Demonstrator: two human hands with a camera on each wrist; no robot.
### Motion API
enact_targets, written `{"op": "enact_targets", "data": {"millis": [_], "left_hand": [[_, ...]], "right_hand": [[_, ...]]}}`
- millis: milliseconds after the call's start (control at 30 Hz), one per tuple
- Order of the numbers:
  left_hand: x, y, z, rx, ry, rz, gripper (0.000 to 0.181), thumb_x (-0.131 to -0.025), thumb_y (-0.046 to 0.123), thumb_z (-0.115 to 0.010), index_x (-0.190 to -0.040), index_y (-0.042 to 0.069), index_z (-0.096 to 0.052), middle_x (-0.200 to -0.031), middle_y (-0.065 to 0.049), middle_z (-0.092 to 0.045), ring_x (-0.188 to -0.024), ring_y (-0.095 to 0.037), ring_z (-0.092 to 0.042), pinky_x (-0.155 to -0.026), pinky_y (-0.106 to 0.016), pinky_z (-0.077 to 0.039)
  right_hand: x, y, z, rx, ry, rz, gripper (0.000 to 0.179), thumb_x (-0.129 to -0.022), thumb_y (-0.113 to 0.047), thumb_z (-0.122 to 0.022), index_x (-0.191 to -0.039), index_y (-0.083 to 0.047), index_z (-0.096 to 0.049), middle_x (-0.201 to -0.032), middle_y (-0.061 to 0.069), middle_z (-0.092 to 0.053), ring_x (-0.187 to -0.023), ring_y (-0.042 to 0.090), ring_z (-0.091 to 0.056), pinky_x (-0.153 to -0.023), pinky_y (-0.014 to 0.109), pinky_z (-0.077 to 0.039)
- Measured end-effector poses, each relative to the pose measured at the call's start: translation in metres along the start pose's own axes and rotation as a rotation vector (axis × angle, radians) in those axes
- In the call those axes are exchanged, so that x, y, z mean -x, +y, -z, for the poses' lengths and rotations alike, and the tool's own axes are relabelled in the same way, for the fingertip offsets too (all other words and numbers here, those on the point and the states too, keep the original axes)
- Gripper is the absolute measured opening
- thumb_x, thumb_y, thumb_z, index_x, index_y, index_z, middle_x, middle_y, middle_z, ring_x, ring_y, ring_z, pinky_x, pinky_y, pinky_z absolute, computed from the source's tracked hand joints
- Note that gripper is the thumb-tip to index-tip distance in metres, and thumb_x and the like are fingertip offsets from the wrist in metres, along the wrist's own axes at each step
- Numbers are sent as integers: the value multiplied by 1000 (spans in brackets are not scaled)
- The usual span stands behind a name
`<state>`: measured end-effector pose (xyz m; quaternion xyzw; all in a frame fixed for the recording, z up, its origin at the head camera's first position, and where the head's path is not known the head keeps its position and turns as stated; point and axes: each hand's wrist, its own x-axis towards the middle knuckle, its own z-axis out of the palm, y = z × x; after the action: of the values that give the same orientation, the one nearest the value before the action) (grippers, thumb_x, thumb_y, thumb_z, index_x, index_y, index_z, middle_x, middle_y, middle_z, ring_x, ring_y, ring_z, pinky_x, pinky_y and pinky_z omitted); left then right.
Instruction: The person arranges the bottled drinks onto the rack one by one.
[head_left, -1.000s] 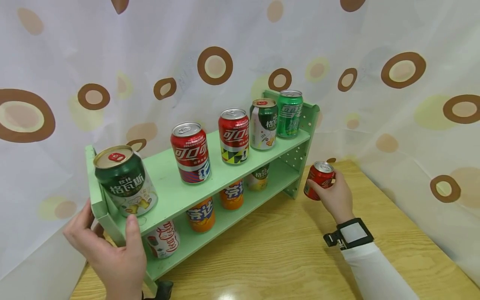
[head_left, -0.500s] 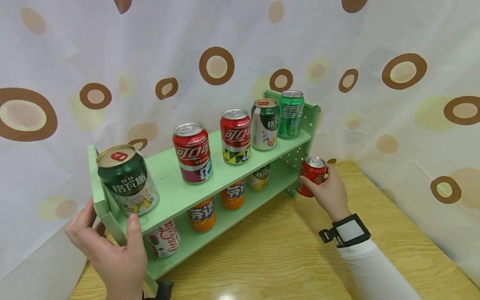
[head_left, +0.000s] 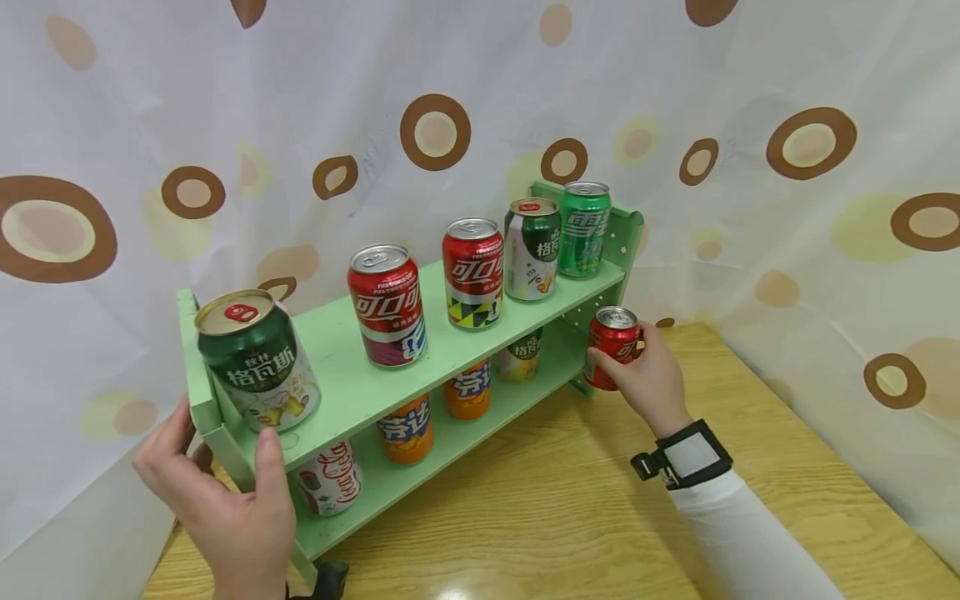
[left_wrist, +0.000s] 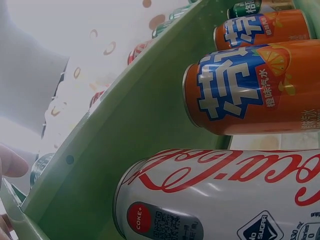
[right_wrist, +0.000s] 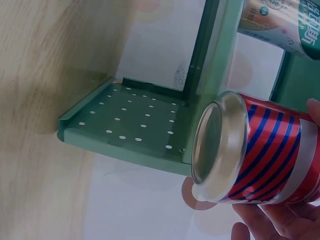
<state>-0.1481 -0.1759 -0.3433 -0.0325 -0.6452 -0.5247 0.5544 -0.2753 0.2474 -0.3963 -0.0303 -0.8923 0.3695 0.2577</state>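
Note:
My right hand [head_left: 652,379] grips a red Coca-Cola can [head_left: 613,337] upright between thumb and fingers, close to the right end of the green two-tier shelf [head_left: 324,346]. In the right wrist view the can's bottom [right_wrist: 210,142] overlaps the edge of the shelf's perforated end panel [right_wrist: 135,120]. My left hand [head_left: 225,517] holds the shelf's left end, thumb at the front edge and fingers behind the end panel [head_left: 198,367]. Beside that thumb stands a green-and-white kvass can [head_left: 258,358] on the upper board.
Also on the upper board are two red Coca-Cola cans [head_left: 387,308], another kvass can [head_left: 531,250] and a green Sprite can [head_left: 584,229]. The lower board bears a white Coca-Cola can [head_left: 330,479], two orange Fanta cans [head_left: 405,429] and a kvass can [head_left: 520,358]. A patterned curtain [head_left: 487,67] hangs behind.
My right hand has carried the red can leftward and slightly up, nearer to the shelf's right end. My left hand keeps its hold on the shelf.

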Motion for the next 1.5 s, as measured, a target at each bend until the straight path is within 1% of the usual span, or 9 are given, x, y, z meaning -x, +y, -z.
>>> {"op": "enact_targets", "data": {"millis": [367, 500, 700, 800, 933, 1100, 1233, 1367, 1500], "left_hand": [[0, 0, 1, -11, -5, -1, 66, -80, 0, -63, -143, -3, -44, -136, 4, -38, -131, -16, -41, -98, -22, -41], [0, 1, 1, -24, -17, 13, 67, -81, -1, -63, -144, -2, -43, -137, 5, -37, -132, -16, -41, -99, -22, -40], [0, 0, 1, -17, -16, 10, 66, -80, -1, -63, -144, -1, -43, -138, 5, -37, -131, -17, -42, -99, -23, -41], [0, -1, 1, -11, -11, 6, 66, -80, -1, -63, -143, -2, -44, -137, 4, -37, -131, -17, -43, -99, -23, -41], [0, -1, 1, -12, -7, 2, 66, -79, 0, -63, -143, -1, -44, -137, 4, -38, -130, -17, -42, -98, -23, -41], [-1, 0, 0, -14, -14, -5, 66, -80, -1, -63, -143, -2, -44, -137, 4, -37, -131, -17, -42, -98, -23, -41], [-1, 0, 0, -19, -20, -6, 66, -80, -1, -63, -143, -2, -43, -137, 5, -37, -131, -17, -42, -98, -23, -41], [0, 0, 0, -23, -8, -5, 66, -80, 1, -63, -143, -2, -44, -137, 5, -38, -130, -16, -42, -96, -22, -40], [0, 0, 0, -24, 2, -5, 65, -80, 2, -64, -142, -3, -44, -137, 4, -38, -130, -16, -42, -96, -22, -40]], "right_hand": [[-8, -8, -5, -9, 16, 27, 78, -88, -44, -78, -141, 3, -49, -126, 25, -64, -103, 39, -65, -84, 52, -54], [-11, -12, -8, -12, 22, 46, 77, -88, -42, -79, -140, 5, -49, -125, 26, -64, -104, 40, -65, -83, 52, -53], [-16, -17, -15, 2, -7, 49, 76, -89, -43, -78, -141, 5, -49, -125, 25, -65, -97, 37, -66, -78, 45, -53], [-17, -18, -19, -6, -26, 44, 76, -89, -44, -77, -141, 4, -48, -126, 25, -64, -100, 39, -66, -80, 49, -56], [-19, -19, -23, -18, -30, 40, 76, -88, -44, -77, -139, 4, -48, -125, 25, -65, -105, 41, -67, -84, 55, -56], [-22, -19, -28, -11, -18, 45, 75, -88, -44, -77, -138, 3, -49, -122, 24, -66, -105, 42, -67, -85, 56, -56], [-23, -21, -29, -17, -28, 58, 72, -89, -43, -77, -137, 3, -49, -122, 24, -66, -106, 42, -68, -87, 57, -57], [-25, -22, -32, -30, -45, 73, 70, -90, -41, -76, -137, 3, -48, -125, 24, -65, -108, 42, -67, -89, 58, -56], [-27, -23, -34, -23, -61, 68, 72, -90, -40, -76, -138, 3, -47, -126, 26, -64, -109, 43, -67, -90, 59, -56]]}}
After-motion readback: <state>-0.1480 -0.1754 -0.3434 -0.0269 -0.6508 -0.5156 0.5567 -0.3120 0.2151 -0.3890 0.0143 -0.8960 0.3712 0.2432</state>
